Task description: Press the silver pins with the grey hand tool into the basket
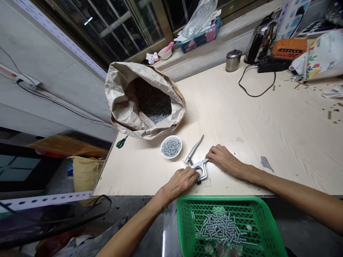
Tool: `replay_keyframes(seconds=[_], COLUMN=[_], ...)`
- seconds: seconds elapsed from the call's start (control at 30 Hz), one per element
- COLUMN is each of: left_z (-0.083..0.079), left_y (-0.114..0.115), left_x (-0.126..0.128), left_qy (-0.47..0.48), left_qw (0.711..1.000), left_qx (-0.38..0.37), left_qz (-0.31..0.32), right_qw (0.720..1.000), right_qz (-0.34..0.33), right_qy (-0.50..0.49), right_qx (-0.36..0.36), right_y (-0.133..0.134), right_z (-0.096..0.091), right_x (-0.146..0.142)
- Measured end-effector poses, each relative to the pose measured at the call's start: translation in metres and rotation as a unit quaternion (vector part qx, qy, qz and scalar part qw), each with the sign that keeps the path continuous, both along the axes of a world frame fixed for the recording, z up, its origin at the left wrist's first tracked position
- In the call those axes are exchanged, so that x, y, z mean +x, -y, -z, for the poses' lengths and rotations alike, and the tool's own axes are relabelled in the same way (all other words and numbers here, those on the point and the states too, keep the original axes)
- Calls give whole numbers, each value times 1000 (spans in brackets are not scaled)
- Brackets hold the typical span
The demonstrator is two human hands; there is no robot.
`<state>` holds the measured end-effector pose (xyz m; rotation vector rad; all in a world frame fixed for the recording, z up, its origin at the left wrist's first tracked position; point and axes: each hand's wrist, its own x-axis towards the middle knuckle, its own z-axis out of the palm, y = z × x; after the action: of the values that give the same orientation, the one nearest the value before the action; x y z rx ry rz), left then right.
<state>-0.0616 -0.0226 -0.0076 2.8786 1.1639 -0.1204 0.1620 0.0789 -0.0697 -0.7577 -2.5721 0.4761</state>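
A pair of silver snap-fastener pliers lies on the wooden table near its front edge, with its handles spread apart and a spring between them. My left hand is closed at the jaw end, its fingertips on the tool; any small piece under them is hidden. At the end of the near handle, my right hand pinches the metal with curled fingers. Just beyond my left hand stands a white bowl full of small silver screw-like pieces. A green plastic basket below the table edge holds a pile of similar silver pieces.
A large woven sack of metal pieces stands open at the back left. Green-handled scissors lie beside it. A grey scrap is right of my right arm. A lidded metal cup, a kettle and a black cable are farther back.
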Motion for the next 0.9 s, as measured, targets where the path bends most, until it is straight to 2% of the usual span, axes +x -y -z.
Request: replay_keyframes(seconds=[0.13, 0.23, 0.3, 0.37, 0.47, 0.53, 0.57, 0.63, 0.67, 0.7, 0.73, 0.8, 0.9], left_z=[6, 5, -3, -16, -37, -45, -47, -45, -43, -40, -37, -31, -25], left_y=[9, 9, 14, 25, 42, 44, 39, 21, 8, -5, -18, -40, -59], left_x=[-3, -6, -2, 7, 22, 24, 20, 5, -5, -15, -24, -39, -46], left_qy=[20, 109, 165, 172, 116, 95, 97, 104, 99, 73, 45, -7, -49], left_qw=[998, 988, 978, 977, 993, 995, 994, 980, 962, 946, 933, 917, 911], left_qx=[2, 17, 47, 66, 26, 22, 49, 145, 201, 222, 226, 199, 133], left_qz=[-55, -104, -121, -105, -19, 16, 4, -86, -154, -223, -277, -345, -386], right_qw=[999, 999, 998, 998, 998, 998, 998, 998, 998, 998, 998, 998, 998], right_qz=[-26, -29, -26, -27, -31, -33, -34, -36, -36, -35, -33, -32, -36], right_qy=[-17, -34, -39, -37, -35, -34, -34, -33, -32, -32, -33, -35, -37], right_qx=[-13, -29, -39, -45, -44, -43, -43, -44, -45, -45, -46, -45, -40], right_y=[3, 4, 3, 1, 0, -1, 0, 0, 0, 0, 0, 0, 0], right_z=[0, -3, -6, -7, -8, -8, -8, -7, -7, -6, -6, -6, -6], right_x=[-2, -2, -1, 0, 0, 1, 1, 1, 0, 0, 0, 0, 1])
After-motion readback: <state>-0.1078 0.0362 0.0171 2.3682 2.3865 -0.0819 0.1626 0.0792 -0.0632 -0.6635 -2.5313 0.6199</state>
